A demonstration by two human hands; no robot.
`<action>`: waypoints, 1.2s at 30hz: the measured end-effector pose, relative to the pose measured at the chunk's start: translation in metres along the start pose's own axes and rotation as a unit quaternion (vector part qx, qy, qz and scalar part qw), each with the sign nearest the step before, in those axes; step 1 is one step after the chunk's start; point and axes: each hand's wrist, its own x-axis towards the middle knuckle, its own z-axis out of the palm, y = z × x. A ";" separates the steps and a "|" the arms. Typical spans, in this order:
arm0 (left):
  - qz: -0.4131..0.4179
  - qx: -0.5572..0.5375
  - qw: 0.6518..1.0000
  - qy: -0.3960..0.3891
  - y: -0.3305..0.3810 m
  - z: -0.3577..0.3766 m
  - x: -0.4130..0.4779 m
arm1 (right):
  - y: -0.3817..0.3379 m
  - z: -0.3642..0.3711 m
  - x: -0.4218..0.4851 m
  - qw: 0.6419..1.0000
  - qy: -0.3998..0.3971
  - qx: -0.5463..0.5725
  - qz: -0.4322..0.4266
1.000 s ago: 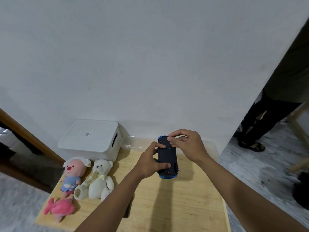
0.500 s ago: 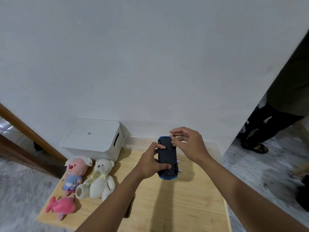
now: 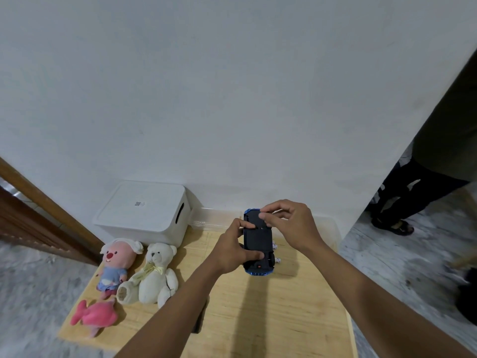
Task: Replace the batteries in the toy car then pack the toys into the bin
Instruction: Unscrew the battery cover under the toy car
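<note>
We look down on a pale wooden table (image 3: pixel 271 319) pushed against a plain white wall (image 3: pixel 232 99), with grey floor on both sides.

Head view: the toy car (image 3: pixel 258 239) is held above the far half of the table, belly up, its dark underside facing us. Its long axis runs from 12 to 6 o'clock, with blue bodywork showing at both ends and a small red spot near the 6 o'clock end. We cannot tell which end is the front.

The left hand (image 3: pixel 229 250) grips the car from its 9 o'clock side, thumb laid across the near part of the underside and forefinger curled on the far part. The right hand (image 3: pixel 291 224) comes in from 3 o'clock. Its thumb and forefinger pinch the car's 12 o'clock end, and the other fingers are loosely curled.

Two small batteries (image 3: pixel 278 260) lie on the table just at the car's 3 o'clock.

At 10 o'clock from the car stands the white bin (image 3: pixel 144 210), lid on. At 8 o'clock lie a pink plush (image 3: pixel 116 262), a white teddy bear (image 3: pixel 154 272) touching it, and nearer us a pink fish (image 3: pixel 96 316). At 2 o'clock another person's dark-trousered legs (image 3: pixel 413 192) stand on the floor.
</note>
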 end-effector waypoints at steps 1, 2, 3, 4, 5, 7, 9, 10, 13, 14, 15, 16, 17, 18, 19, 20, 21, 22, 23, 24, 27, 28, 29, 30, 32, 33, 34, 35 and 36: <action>-0.001 0.002 1.000 0.000 0.000 0.000 0.000 | 0.001 -0.001 0.000 1.000 -0.002 0.002 -0.001; -0.001 0.004 1.000 -0.001 0.000 0.000 0.000 | 0.001 -0.001 0.001 1.000 -0.006 -0.003 -0.004; -0.001 0.006 1.000 -0.003 0.000 0.000 0.000 | 0.002 -0.002 0.001 1.000 -0.009 -0.009 -0.006; 0.000 0.006 1.000 -0.004 -0.001 0.001 0.000 | 0.002 -0.002 0.001 1.000 -0.009 -0.014 -0.007; 0.001 0.003 1.000 -0.004 0.000 0.001 0.000 | 0.002 -0.002 0.001 1.000 -0.007 -0.017 -0.007; 0.001 -0.003 1.000 -0.004 0.001 0.001 0.000 | 0.001 -0.002 0.002 1.000 -0.001 -0.020 -0.004; 0.000 -0.002 1.000 -0.003 0.002 0.000 0.001 | 0.001 -0.002 0.002 1.000 0.007 -0.014 -0.003; 0.000 -0.001 1.000 -0.003 0.002 0.000 0.002 | 0.001 -0.002 0.002 1.000 0.008 -0.007 -0.001; -0.003 -0.001 1.000 -0.004 0.001 -0.001 0.002 | 0.002 -0.002 0.004 1.000 0.001 -0.014 -0.009; -0.004 -0.002 1.000 -0.004 0.000 -0.001 0.002 | 0.002 -0.002 0.004 1.000 -0.001 -0.020 -0.015; -0.004 -0.003 1.000 -0.004 0.000 -0.001 0.001 | 0.002 -0.002 0.004 1.000 0.000 -0.024 -0.018; -0.004 -0.004 1.000 -0.005 0.000 -0.001 0.001 | 0.001 -0.001 0.005 1.000 0.000 -0.025 -0.019; -0.003 -0.005 1.000 -0.005 0.001 -0.001 0.001 | 0.001 -0.001 0.004 1.000 -0.001 -0.025 -0.017; -0.002 -0.005 1.000 -0.005 0.001 -0.001 0.001 | 0.000 -0.001 0.004 1.000 0.000 -0.021 -0.015; -0.002 -0.004 1.000 -0.005 0.002 -0.001 0.001 | 0.000 0.000 0.004 1.000 0.002 -0.014 -0.014; -0.001 -0.003 1.000 -0.004 0.002 -0.001 0.001 | 0.001 0.000 0.004 1.000 0.002 -0.007 -0.014; -0.002 -0.001 1.000 -0.004 0.002 -0.001 0.001 | 0.001 0.001 0.004 1.000 0.002 -0.005 -0.014; -0.001 0.000 1.000 -0.003 0.001 -0.001 0.001 | 0.001 0.001 0.004 1.000 -0.001 -0.009 -0.015; -0.001 0.001 1.000 -0.002 0.001 -0.001 0.001 | 0.002 0.001 0.004 1.000 -0.004 -0.018 -0.015; -0.001 0.000 1.000 -0.002 0.000 -0.001 0.000 | 0.002 0.000 0.004 1.000 -0.006 -0.026 -0.014; -0.002 -0.002 1.000 -0.003 -0.001 -0.001 0.000 | 0.002 -0.001 0.003 0.999 -0.004 -0.035 -0.009; -0.001 -0.002 1.000 -0.003 -0.001 -0.001 0.000 | 0.002 0.000 0.003 0.999 -0.003 -0.031 -0.009; 0.001 -0.002 1.000 -0.004 -0.001 -0.001 -0.001 | 0.002 0.000 0.003 1.000 -0.001 -0.024 -0.009; 0.002 -0.003 1.000 -0.005 -0.001 -0.001 -0.001 | 0.003 0.000 0.003 1.000 0.001 -0.020 -0.010; -0.001 -0.005 1.000 -0.006 -0.002 -0.001 -0.002 | 0.003 0.000 0.003 1.000 -0.002 -0.029 -0.013; -0.002 -0.006 1.000 -0.006 -0.003 -0.001 -0.002 | 0.003 0.000 0.002 0.999 -0.004 -0.036 -0.015; -0.003 -0.008 1.000 -0.006 -0.003 0.000 -0.003 | 0.002 0.000 0.001 0.999 -0.005 -0.039 -0.018; -0.003 -0.009 1.000 -0.007 -0.003 0.000 -0.003 | 0.001 0.001 0.000 0.999 -0.004 -0.039 -0.018; -0.002 -0.008 1.000 -0.006 -0.002 0.000 -0.003 | 0.002 0.001 0.000 0.999 -0.004 -0.036 -0.014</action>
